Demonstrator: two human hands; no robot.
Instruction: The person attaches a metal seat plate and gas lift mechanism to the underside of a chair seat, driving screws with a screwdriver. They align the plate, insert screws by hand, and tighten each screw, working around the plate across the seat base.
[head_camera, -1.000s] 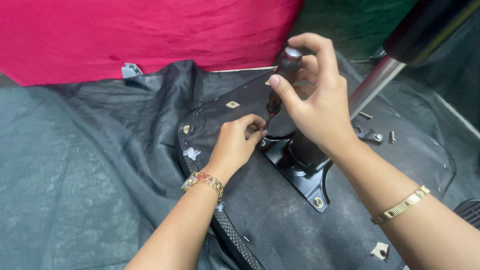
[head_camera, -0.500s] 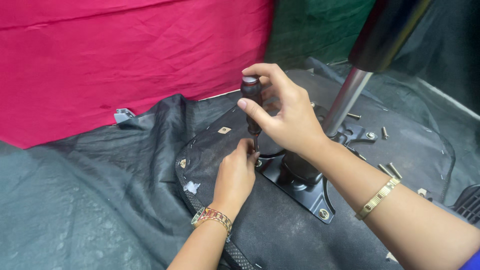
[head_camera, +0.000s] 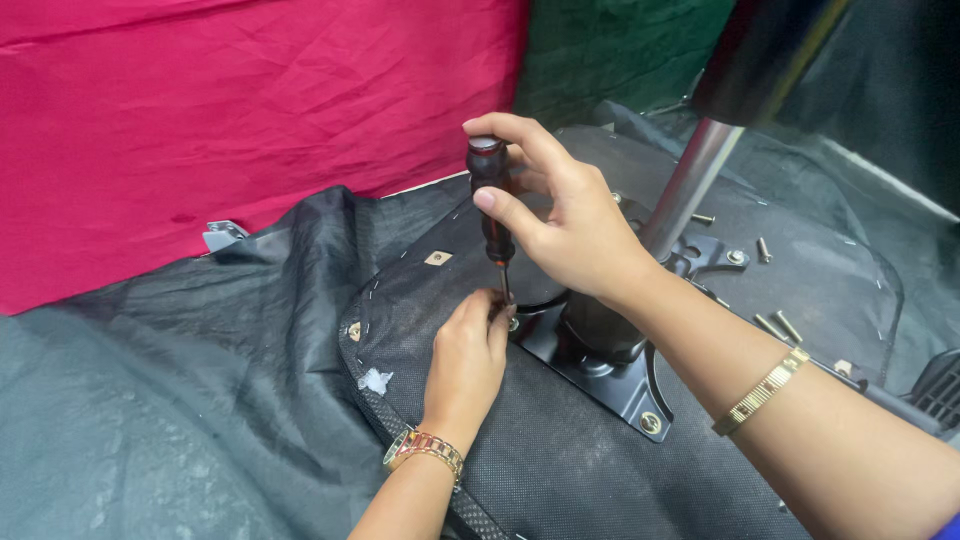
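While the upturned chair seat (head_camera: 560, 470) lies on its face across the dark cloth (head_camera: 180, 400), with the red fabric (head_camera: 200, 110) behind it, I have its whole underside open to me, which I judge is why it sits this way. Its black lining is stapled round the edge, and the black metal mounting plate (head_camera: 620, 385) lies flat on the middle of it. From that plate the chrome gas-lift column (head_camera: 690, 185) rises at a slant toward the top right, where it runs into a darker sleeve and out of view.

My right hand (head_camera: 570, 235) is wrapped round the dark handle of the screwdriver (head_camera: 490, 205), thumb along one side and fingers curled over the top, holding the tool nearly upright so that its shaft bears straight down at the plate's near corner. My left hand (head_camera: 468, 365) rests on the lining just beside that corner, its fingertips pinched about the tip of the shaft, I think to steady it over the fastener; the fastener itself is hidden under my fingers.

Several loose bolts (head_camera: 775, 325) lie scattered on the seat to the right of the column, well apart from my hands. A small grey metal bracket (head_camera: 224, 235) sits at the edge of the red fabric, far left.
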